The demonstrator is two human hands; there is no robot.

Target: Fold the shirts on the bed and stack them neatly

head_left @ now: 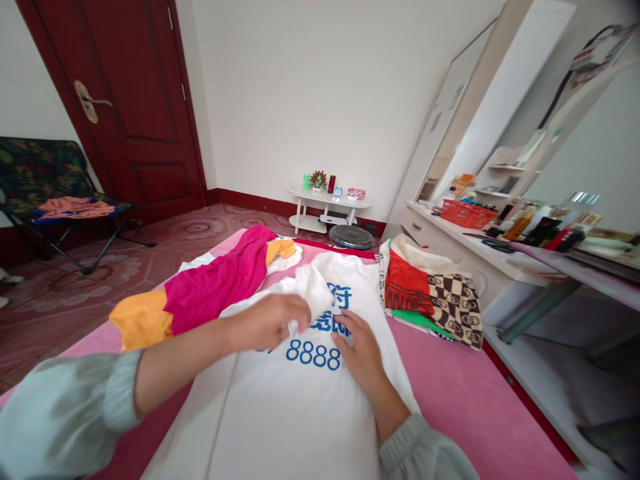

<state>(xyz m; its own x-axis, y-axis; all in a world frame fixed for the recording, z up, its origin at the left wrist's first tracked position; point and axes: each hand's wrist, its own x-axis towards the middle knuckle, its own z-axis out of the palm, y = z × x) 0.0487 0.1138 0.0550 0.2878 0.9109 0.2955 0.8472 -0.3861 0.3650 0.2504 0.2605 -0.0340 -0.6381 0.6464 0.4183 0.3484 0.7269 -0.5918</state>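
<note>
A: ok what's in this shot, biggest stuff first?

B: Biggest is the pink-covered surface point(450, 393) running across the lower part of the view, then a dark red door point(155, 113) back on the left. Over on the right there's a dressing table point(445, 233) with bottles on top.

A: And the smaller furniture?

B: Patterned folding chair point(45, 167) by the door, orange cloth point(75, 208) on its seat. Little white table point(323, 198) against the far wall.

A: Where's the white shirt point(295, 420) tho?

B: Spread right in the middle of the pink, blue print facing up. There's a crumpled magenta and yellow garment point(220, 280) to its left, and a folded clothes pile point(425, 290) just to its right. Red basket point(467, 213) sits on the dressing table.

A: Hands?

B: Left hand point(273, 320) has its fingers pinched on a lifted, bunched bit of the shirt, kinda blurry. Right hand point(359, 350) rests on the shirt with fingers bent, by the blue digits point(313, 355) reading 8888. Can't tell if it's gripping any fabric.
</note>
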